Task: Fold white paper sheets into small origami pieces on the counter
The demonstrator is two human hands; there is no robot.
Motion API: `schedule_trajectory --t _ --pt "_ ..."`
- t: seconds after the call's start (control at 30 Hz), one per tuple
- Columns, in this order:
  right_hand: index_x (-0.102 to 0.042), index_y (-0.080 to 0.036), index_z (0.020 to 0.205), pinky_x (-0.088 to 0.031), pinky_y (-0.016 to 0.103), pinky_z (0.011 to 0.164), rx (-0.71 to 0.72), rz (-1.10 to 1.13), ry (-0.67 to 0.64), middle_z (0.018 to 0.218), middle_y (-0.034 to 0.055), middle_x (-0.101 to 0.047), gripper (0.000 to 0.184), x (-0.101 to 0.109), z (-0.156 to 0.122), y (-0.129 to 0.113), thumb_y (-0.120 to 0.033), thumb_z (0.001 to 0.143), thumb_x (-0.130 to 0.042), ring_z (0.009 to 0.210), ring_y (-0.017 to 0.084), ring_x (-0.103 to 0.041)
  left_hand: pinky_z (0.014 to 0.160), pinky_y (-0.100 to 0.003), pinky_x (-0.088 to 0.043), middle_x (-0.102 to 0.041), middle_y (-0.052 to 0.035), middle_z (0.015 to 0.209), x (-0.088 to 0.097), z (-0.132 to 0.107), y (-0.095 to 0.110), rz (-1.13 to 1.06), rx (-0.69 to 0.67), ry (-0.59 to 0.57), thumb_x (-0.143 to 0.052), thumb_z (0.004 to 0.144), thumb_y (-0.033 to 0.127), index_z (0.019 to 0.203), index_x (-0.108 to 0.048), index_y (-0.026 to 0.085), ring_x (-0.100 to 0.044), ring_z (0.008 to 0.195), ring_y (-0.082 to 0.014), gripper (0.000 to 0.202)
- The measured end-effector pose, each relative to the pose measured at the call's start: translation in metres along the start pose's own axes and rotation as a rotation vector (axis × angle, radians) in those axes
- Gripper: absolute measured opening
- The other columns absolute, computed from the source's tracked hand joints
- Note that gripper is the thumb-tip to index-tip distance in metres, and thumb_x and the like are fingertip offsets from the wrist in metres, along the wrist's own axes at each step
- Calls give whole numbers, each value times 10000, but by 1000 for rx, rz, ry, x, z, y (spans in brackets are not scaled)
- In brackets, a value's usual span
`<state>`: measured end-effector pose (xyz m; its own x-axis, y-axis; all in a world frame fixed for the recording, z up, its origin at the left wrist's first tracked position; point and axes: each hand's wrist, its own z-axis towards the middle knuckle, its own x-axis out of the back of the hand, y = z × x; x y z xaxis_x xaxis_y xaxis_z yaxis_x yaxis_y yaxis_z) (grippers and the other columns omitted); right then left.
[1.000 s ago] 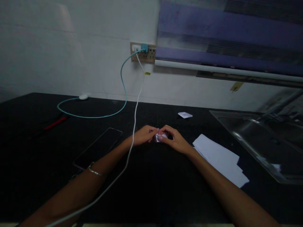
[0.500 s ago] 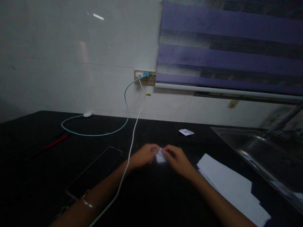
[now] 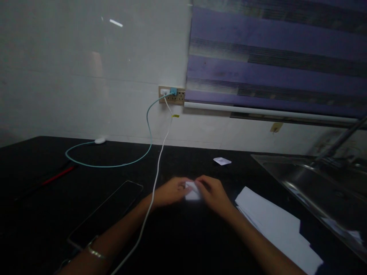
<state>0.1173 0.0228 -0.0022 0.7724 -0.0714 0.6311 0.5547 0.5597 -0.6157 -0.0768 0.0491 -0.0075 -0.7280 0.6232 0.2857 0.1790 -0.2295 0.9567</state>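
Observation:
A small folded piece of white paper [image 3: 193,193] is between my two hands, just above or on the dark countertop; which one I cannot tell. My left hand [image 3: 174,191] grips its left side, thumb on top and fingers curled behind. On the paper's upper right edge, my right hand [image 3: 211,192] pinches with thumb and forefinger. Farther back lies another folded white paper [image 3: 222,161], apart from both hands. A stack of white paper sheets [image 3: 272,221] rests beside my right forearm.
A phone [image 3: 107,214] lies left of my left forearm, over which a white cable [image 3: 157,173] runs. A teal cable [image 3: 114,166] loops from the wall socket [image 3: 180,96] to a white disc [image 3: 100,141]. A metal sink [image 3: 309,179] is at the right.
My left thumb has shifted down onto the paper's face, and more of the paper's left side shows. The whole view has moved slightly, so things appear farther left.

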Motion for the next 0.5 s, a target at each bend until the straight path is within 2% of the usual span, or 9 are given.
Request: schedule_trajectory --t 0.1,0.3,0.5 --pt "-640 -199 873 -448 297 651 12 -21 36 799 38 -653 159 -1 0 1 -249 900 -492 724 180 -607 546 -210 -389 -619 -24 755 -1 1 0 30 -17 19 -546 857 380 987 -641 141 -544 622 -115 289" --pt "-647 -171 852 -412 260 610 23 -41 54 761 31 -633 146 0 -1 -1 -213 877 -510 681 149 -568 485 -198 -373 -587 -1 695 0 1 -4 41 45 39 -542 857 404 1134 -583 129 -499 527 -95 392" --pt "-645 -159 867 -396 249 605 43 -22 69 745 22 -613 146 -1 0 2 -216 869 -510 660 133 -538 545 -205 -426 -626 -24 735 1 1 3 76 40 78 -557 863 321 1085 -614 127 -554 585 -104 300"
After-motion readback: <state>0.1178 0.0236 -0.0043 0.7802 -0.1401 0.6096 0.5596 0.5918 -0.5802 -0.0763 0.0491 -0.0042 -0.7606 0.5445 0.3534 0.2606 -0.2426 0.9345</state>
